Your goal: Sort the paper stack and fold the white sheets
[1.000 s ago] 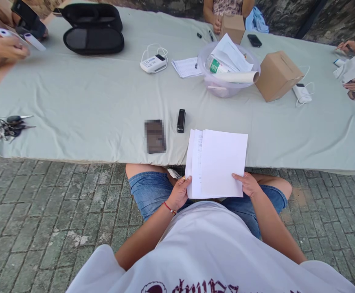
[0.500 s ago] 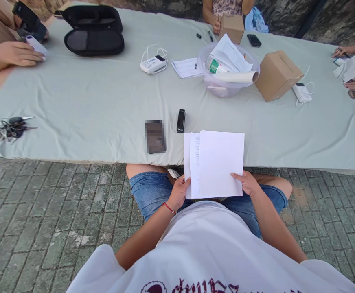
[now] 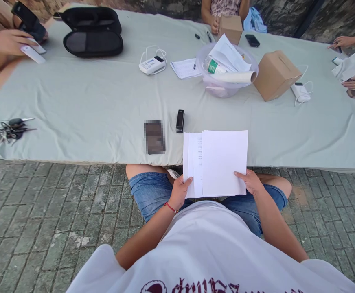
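Note:
Several white paper sheets (image 3: 224,162) are fanned out between my hands, over my lap and the table's near edge. My left hand (image 3: 181,190) pinches the lower left edge, thumb on top. On the right side, my right hand (image 3: 250,181) grips the top sheet with its thumb over the paper. Printed lines show on a sheet underneath, while the top one looks blank. Fingers beneath the stack are hidden. Just beyond the papers lies a black stapler (image 3: 180,121), beside a dark, pixelated flat object (image 3: 154,137).
A plastic basin (image 3: 226,87) holds papers and a roll, next to a cardboard box (image 3: 275,75). Farther left are a white device with a cord (image 3: 153,65), an open black case (image 3: 93,42) and keys (image 3: 14,129). Other people's hands are at the table's far and side edges.
My right hand has moved slightly right with the top sheet, so the fan is wider and more printed lines show. At left, another person's hand has shifted its white object.

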Action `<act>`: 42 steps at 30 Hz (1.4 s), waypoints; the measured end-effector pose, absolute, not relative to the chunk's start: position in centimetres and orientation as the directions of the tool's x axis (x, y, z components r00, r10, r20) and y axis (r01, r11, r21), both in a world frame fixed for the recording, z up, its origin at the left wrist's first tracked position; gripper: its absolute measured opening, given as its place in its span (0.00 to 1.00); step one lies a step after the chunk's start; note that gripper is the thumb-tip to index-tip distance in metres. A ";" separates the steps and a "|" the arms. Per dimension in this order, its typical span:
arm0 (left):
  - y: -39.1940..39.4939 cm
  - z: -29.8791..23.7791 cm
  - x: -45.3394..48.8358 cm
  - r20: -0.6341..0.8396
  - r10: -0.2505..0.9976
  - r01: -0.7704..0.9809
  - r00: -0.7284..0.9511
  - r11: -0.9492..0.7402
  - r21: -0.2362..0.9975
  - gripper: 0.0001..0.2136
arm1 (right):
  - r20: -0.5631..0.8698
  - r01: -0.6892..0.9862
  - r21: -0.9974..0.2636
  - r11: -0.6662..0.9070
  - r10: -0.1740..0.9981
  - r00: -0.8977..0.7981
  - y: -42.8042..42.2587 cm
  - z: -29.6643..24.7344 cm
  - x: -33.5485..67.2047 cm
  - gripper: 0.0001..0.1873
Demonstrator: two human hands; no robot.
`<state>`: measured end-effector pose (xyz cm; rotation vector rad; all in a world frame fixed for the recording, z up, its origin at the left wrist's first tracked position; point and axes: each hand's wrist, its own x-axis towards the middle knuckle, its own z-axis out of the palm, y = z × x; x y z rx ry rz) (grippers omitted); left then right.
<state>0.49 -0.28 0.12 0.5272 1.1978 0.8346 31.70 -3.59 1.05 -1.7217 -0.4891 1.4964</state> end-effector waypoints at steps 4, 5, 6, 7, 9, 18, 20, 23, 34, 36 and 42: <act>-0.2 -0.6 0.2 -0.575 0.808 -0.307 0.128 0.583 0.752 0.20 | -0.625 -0.267 -0.781 -0.565 0.697 0.352 -4.0 1.3 34.0 0.19; -0.1 -0.7 0.1 -0.570 0.811 -0.312 0.130 0.579 0.753 0.20 | -0.613 -0.283 -0.790 -0.544 0.689 0.388 -4.2 1.4 34.6 0.19; -0.1 -0.9 0.0 -0.568 0.812 -0.318 0.135 0.578 0.752 0.21 | -0.600 -0.296 -0.800 -0.523 0.682 0.418 -4.3 1.6 35.3 0.20; -0.2 -1.0 0.0 -0.568 0.811 -0.324 0.139 0.579 0.748 0.21 | -0.590 -0.305 -0.807 -0.506 0.676 0.442 -4.5 1.8 35.9 0.20; -0.2 -1.1 0.0 -0.574 0.804 -0.335 0.156 0.589 0.735 0.21 | -0.580 -0.318 -0.815 -0.485 0.665 0.470 -4.9 2.2 36.9 0.22; -0.3 0.1 0.1 -0.586 0.777 -0.400 0.229 0.624 0.671 0.23 | -0.587 -0.311 -0.810 -0.498 0.676 0.446 -4.8 3.0 36.4 0.23; -0.3 0.2 0.1 -0.592 0.772 -0.412 0.232 0.629 0.659 0.23 | -0.593 -0.321 -0.805 -0.499 0.686 0.421 -4.5 2.6 35.8 0.24; -0.2 0.2 0.0 -0.607 0.761 -0.428 0.229 0.639 0.639 0.22 | -0.623 -0.346 -0.781 -0.520 0.691 0.367 -4.4 1.8 35.2 0.23; -0.3 0.8 0.6 -0.619 0.744 -0.430 0.252 0.659 0.617 0.23 | -0.668 -0.299 -0.736 -0.607 0.722 0.180 -3.6 1.4 31.8 0.24; -0.4 0.6 0.6 -0.630 0.740 -0.409 0.237 0.664 0.625 0.23 | -0.674 -0.300 -0.729 -0.615 0.722 0.159 -3.3 1.4 31.3 0.23; -0.3 0.3 0.4 -0.651 0.715 -0.456 0.254 0.682 0.572 0.22 | -0.684 -0.330 -0.706 -0.626 0.724 0.091 -3.1 1.0 31.0 0.23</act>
